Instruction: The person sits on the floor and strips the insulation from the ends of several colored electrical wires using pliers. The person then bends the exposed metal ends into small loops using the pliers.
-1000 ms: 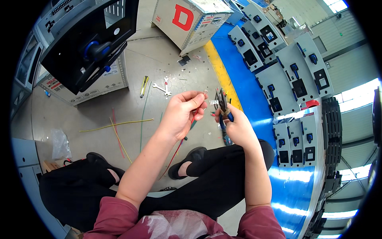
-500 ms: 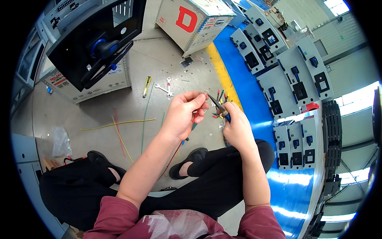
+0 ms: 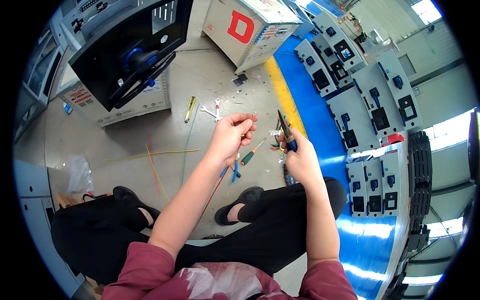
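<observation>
Between thumb and fingers of my left hand [image 3: 231,134], a red wire [image 3: 214,192] is pinched. It trails down past my forearm, and its bare end shows at the fingertips. My right hand [image 3: 303,159] is wrapped around needle-nose pliers [image 3: 287,131] with dark blue handles. Their jaws point up and away, apart from the wire end. Below my hands on the floor lie a green-handled screwdriver [image 3: 248,158] and a blue-handled tool [image 3: 235,171], partly hidden by my left hand. Short wires with coloured ends [image 3: 276,146] lie behind the pliers.
A yellow utility knife [image 3: 190,109] and wrenches [image 3: 212,110] lie ahead. Yellow wires [image 3: 152,154] cross on the floor at left. A black panel [image 3: 132,57] and a crate [image 3: 240,35] stand beyond. Grey panels [image 3: 372,112] rest on the blue floor [image 3: 320,150] at right.
The pliers have moved right, away from the wire end, and now point more upright. My left hand still pinches the red wire. The screwdriver shows more fully between my hands.
</observation>
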Available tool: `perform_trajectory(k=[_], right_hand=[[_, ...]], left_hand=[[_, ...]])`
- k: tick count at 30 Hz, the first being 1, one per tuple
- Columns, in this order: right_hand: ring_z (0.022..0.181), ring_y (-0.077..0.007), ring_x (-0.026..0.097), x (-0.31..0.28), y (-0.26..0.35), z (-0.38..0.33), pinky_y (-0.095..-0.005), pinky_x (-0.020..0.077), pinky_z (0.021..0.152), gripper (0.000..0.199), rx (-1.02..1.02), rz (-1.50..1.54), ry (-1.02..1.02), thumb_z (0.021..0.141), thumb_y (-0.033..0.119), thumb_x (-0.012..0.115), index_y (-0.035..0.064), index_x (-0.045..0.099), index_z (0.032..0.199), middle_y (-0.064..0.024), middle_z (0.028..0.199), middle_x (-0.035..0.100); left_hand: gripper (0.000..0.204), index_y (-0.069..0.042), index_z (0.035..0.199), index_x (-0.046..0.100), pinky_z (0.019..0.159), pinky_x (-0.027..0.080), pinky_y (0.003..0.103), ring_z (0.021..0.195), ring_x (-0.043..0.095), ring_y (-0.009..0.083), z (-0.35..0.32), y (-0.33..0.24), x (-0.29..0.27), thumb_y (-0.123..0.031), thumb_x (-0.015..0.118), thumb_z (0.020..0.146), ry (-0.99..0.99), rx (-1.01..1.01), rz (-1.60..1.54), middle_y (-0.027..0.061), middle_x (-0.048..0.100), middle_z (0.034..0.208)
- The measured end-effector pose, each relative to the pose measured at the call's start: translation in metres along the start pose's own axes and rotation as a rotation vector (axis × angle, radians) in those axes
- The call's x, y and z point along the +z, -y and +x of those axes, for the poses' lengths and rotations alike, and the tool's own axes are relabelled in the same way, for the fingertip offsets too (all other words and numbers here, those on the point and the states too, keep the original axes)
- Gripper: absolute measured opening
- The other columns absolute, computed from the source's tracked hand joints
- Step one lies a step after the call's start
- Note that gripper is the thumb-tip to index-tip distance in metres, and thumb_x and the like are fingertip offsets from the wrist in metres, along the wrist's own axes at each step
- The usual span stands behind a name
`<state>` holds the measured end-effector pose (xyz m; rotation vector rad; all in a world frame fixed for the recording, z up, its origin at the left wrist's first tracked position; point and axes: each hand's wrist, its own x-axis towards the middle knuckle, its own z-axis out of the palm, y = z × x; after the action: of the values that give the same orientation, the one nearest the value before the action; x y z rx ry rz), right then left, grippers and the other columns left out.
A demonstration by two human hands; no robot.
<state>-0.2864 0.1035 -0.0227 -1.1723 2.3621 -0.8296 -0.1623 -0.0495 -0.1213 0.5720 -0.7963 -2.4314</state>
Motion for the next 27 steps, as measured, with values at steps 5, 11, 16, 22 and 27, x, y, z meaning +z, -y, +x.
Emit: perform_trajectory(k=[5,11,16,22,27], right_hand=[[0.088,-0.0297,0.067,0.001,-0.001,-0.002,-0.0386,0.0526,0.082,0.032,0.057,-0.059,0.085,0.087,-0.011,0.047,0.0019,0.066,0.111,-0.0119,0.088,0.066],[0.088,-0.0304,0.068,0.004,-0.001,-0.007,-0.0384,0.0527,0.082,0.035,0.043,-0.075,0.128,0.085,-0.011,0.047,0.0018,0.066,0.111,-0.0123,0.088,0.067],[0.079,-0.02,0.063,0.003,-0.009,-0.013,-0.0346,0.0524,0.07,0.04,0.029,0.08,0.072,0.082,-0.014,0.043,0.001,0.066,0.111,-0.0084,0.084,0.064],[0.078,-0.016,0.059,0.0,0.002,-0.02,-0.0301,0.0519,0.072,0.044,0.026,0.093,0.076,0.081,-0.017,0.038,-0.0019,0.066,0.112,-0.0074,0.087,0.063],[0.079,-0.0157,0.059,0.001,0.004,-0.023,-0.0295,0.051,0.074,0.045,-0.008,0.162,0.09,0.081,-0.018,0.038,-0.0026,0.066,0.113,-0.0075,0.087,0.063]], left_hand=[[0.021,0.007,0.12,0.069,0.059,0.044,0.022,0.07,0.055,0.0073,0.007,0.005,-0.016,-0.008,0.064,0.106,-0.023,-0.011,0.044,0.0051,0.067,0.092],[0.022,0.003,0.118,0.073,0.062,0.047,0.024,0.071,0.058,0.0088,0.011,0.001,-0.027,-0.01,0.065,0.103,-0.158,0.043,0.432,0.0038,0.069,0.093],[0.021,0.001,0.11,0.077,0.073,0.054,0.036,0.08,0.069,0.0216,0.03,0.024,-0.048,-0.011,0.063,0.1,-0.304,0.271,0.868,0.0124,0.075,0.095],[0.022,0.002,0.106,0.077,0.092,0.055,0.048,0.103,0.07,0.0414,0.059,0.045,-0.09,-0.012,0.062,0.101,-0.515,0.498,1.217,0.0217,0.076,0.104],[0.025,-0.004,0.119,0.074,0.099,0.053,0.048,0.111,0.067,0.0418,0.066,0.051,-0.183,-0.013,0.064,0.098,-0.751,0.507,1.36,0.0199,0.072,0.115]])
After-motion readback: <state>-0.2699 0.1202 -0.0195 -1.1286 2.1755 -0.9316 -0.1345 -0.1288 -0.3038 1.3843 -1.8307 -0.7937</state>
